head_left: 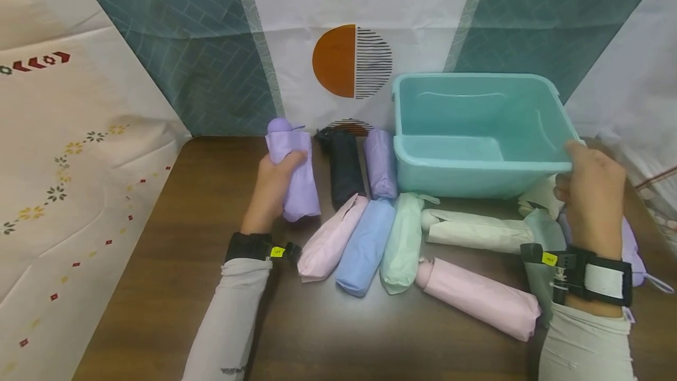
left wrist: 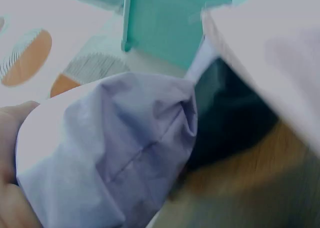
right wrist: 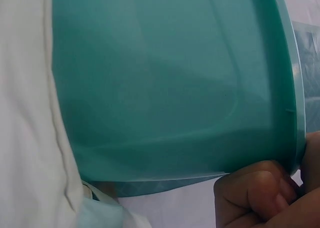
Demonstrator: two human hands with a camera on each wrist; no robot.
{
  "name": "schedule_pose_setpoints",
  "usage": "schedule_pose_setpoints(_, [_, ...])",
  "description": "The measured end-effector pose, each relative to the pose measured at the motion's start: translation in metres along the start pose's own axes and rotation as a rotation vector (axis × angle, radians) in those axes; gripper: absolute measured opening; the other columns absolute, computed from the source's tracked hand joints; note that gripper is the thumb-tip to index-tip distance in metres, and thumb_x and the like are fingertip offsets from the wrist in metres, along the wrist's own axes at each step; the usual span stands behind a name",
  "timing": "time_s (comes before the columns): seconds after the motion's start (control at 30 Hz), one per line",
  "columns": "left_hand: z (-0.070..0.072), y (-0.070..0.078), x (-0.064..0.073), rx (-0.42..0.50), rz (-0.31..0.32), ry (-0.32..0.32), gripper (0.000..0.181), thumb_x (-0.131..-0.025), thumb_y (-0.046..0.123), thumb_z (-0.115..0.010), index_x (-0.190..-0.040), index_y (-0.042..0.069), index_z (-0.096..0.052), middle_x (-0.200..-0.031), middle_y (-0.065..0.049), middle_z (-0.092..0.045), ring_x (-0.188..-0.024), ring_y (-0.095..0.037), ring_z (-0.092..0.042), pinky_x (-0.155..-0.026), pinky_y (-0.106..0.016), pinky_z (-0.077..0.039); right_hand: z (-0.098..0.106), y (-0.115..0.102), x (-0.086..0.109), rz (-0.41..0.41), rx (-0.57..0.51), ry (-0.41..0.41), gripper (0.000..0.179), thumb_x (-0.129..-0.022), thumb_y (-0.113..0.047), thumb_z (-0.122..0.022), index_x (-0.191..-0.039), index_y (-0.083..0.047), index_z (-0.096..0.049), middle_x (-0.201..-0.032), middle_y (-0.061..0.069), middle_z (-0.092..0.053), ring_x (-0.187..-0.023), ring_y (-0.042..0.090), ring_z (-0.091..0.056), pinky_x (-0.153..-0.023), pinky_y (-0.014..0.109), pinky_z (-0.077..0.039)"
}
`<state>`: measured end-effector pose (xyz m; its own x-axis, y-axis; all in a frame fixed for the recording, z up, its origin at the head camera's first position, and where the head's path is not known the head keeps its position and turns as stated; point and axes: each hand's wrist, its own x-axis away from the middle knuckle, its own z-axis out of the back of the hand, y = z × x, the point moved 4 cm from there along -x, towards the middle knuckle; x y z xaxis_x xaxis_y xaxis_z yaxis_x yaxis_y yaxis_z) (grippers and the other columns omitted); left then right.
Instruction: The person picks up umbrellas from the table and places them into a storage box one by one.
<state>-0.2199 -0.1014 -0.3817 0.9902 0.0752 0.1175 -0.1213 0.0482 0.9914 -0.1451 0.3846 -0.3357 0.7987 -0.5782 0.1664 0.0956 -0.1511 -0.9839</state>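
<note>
My left hand (head_left: 276,184) grips a folded lavender umbrella (head_left: 297,178) in its sleeve, at the left of the table; its round handle end points toward the wall. In the left wrist view the creased end of that lavender umbrella (left wrist: 135,148) fills the middle. On the right, my right hand (head_left: 595,184) holds the near right corner of a teal plastic bin (head_left: 476,181) by its rim. The right wrist view shows curled fingers (right wrist: 255,193) at the rim of the bin (right wrist: 150,87). Nothing lies inside the bin.
Folded umbrellas lie around the bin: black (head_left: 346,166), purple (head_left: 381,163), pink (head_left: 334,237), blue (head_left: 366,247), mint (head_left: 403,243), cream (head_left: 478,231) and another pink one (head_left: 481,298). More lie partly hidden under the right arm. A patterned cloth (head_left: 211,57) hangs behind the table.
</note>
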Motion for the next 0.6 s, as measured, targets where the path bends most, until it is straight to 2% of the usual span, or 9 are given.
schedule_pose_setpoints(0.17, [-0.020,0.010,0.008,0.032,-0.023,-0.068,0.050,-0.088,0.031,-0.065,-0.125,0.003,-0.047,-0.110,-0.017,-0.055,-0.092,-0.032,-0.060,-0.074,-0.044,-0.051,0.000,-0.003,0.002,-0.006,0.029,0.016,0.034,-0.088,-0.037,-0.069,-0.099,-0.007,-0.058,-0.063,0.000,-0.047,-0.048,0.010,-0.041,-0.041,0.024,-0.033])
schedule_pose_setpoints(0.3, [-0.037,0.022,0.009,0.040,-0.030,-0.129,0.048,-0.088,0.030,-0.065,-0.124,0.004,-0.048,-0.109,-0.017,-0.056,-0.092,-0.033,-0.060,-0.074,-0.043,-0.051,-0.002,-0.003,0.002,0.007,0.018,0.014,0.032,-0.089,-0.035,-0.069,-0.096,-0.005,-0.058,-0.061,0.000,-0.046,-0.046,0.011,-0.041,-0.040,0.025,-0.034])
schedule_pose_setpoints(0.6, [-0.066,0.059,-0.002,0.024,0.038,-0.240,0.053,-0.087,0.035,-0.066,-0.125,0.005,-0.045,-0.111,-0.016,-0.054,-0.095,-0.032,-0.059,-0.074,-0.041,-0.051,-0.001,-0.003,0.001,0.006,0.061,0.044,0.031,-0.089,-0.035,-0.068,-0.089,-0.006,-0.057,-0.057,0.001,-0.043,-0.044,0.013,-0.041,-0.041,0.027,-0.033])
